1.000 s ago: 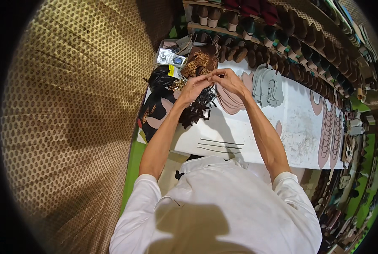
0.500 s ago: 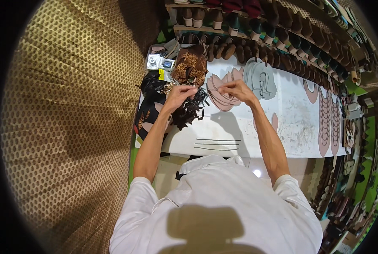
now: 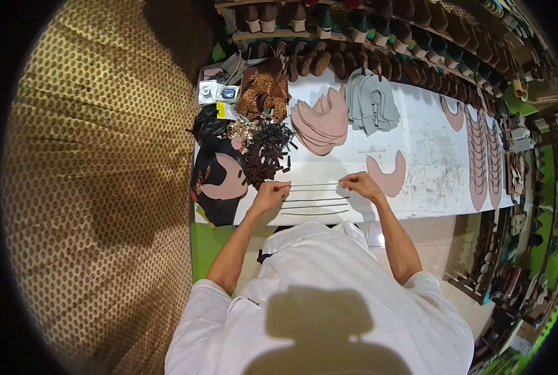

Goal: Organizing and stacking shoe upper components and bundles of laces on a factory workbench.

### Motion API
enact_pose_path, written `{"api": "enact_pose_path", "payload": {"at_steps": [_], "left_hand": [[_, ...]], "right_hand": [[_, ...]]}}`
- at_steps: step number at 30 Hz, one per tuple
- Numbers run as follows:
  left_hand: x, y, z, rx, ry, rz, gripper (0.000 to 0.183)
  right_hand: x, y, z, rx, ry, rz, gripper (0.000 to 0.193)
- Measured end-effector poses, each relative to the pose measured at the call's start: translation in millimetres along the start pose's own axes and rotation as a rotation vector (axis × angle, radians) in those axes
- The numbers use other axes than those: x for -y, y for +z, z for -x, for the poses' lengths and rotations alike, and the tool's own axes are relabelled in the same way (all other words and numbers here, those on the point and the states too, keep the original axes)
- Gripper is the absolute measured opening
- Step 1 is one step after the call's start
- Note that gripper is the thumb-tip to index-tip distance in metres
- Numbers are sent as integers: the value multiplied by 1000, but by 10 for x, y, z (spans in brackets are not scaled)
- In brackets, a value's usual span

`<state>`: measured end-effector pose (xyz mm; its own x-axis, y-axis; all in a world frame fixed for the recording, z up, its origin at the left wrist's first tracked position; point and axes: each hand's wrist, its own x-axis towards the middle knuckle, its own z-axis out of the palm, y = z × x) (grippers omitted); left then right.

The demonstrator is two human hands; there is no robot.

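Note:
A thin dark chain [image 3: 314, 184] is stretched straight from side to side between my two hands. My left hand [image 3: 271, 195] pinches its left end. At the other end, the fingertips of my right hand [image 3: 361, 185] are closed on it. Nearer to me, three similar dark chains [image 3: 316, 207] lie side by side on the white table [image 3: 429, 200]. Just beyond my left hand is a heap of small dark brown pieces [image 3: 265, 164], with a tangle of black chain-like strands [image 3: 274, 134] behind it. A curved pink piece [image 3: 388, 175] lies beyond my right hand.
Pink curved pieces [image 3: 319, 122] and grey ones [image 3: 373, 103] lie stacked at the back. Leopard-print material [image 3: 263, 94] and black material [image 3: 219, 203] are at the left. Shelves of shoes [image 3: 354, 34] line the far side. A patterned gold curtain [image 3: 104, 187] hangs at left.
Both hands have come down toward me from the heap and the pink stack. A chain now spans between them, beyond the three lying ones. The view has shifted slightly.

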<state>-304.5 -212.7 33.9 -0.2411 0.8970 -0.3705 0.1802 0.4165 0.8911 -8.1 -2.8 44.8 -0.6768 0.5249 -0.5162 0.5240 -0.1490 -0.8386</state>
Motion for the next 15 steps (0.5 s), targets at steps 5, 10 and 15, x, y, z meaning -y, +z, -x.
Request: {"api": "enact_pose_path", "payload": {"at_steps": [5, 10, 15], "left_hand": [[-133, 112, 71, 20, 57, -290, 19], [52, 117, 57, -54, 263, -408, 15], [164, 105, 88, -83, 297, -472, 19]], "right_hand": [[-255, 113, 24, -110, 9, 122, 28], [-285, 143, 47, -162, 66, 257, 24], [-195, 152, 170, -201, -3, 363, 21]]}}
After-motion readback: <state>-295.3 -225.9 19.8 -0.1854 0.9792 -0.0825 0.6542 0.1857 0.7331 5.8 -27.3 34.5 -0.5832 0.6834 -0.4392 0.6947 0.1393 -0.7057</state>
